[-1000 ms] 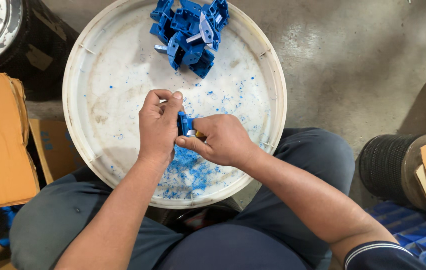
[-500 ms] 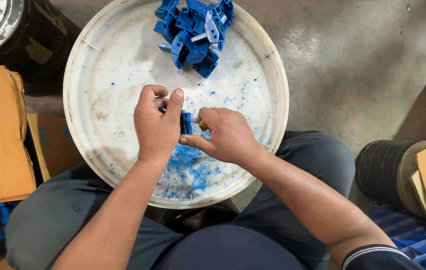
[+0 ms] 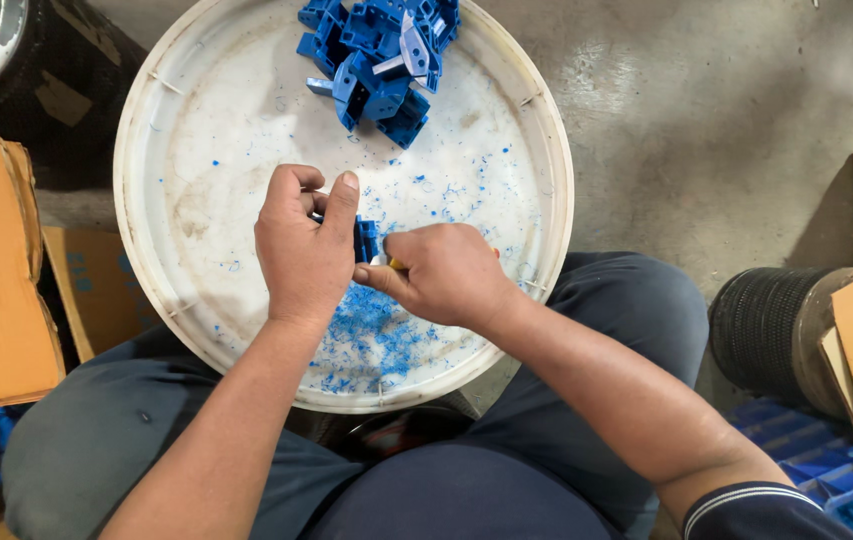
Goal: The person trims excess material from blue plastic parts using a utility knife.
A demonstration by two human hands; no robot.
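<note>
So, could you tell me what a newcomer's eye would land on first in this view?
Probably the big round white tray filling the middle, with a heap of blue plastic parts at its far edge. Next, the two hands meeting over the tray: the left hand pinches a small blue part while the right hand works at it with a small tool, mostly hidden. Blue shavings speckle the tray beneath them.

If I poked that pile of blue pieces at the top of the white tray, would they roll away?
Probably not. The blue pieces look blocky and angular, so they would likely slide or tumble rather than roll. They seem like stiff, light plastic, judging by the blue shavings scattered on the white tray. The loose heap would probably scatter.
</note>
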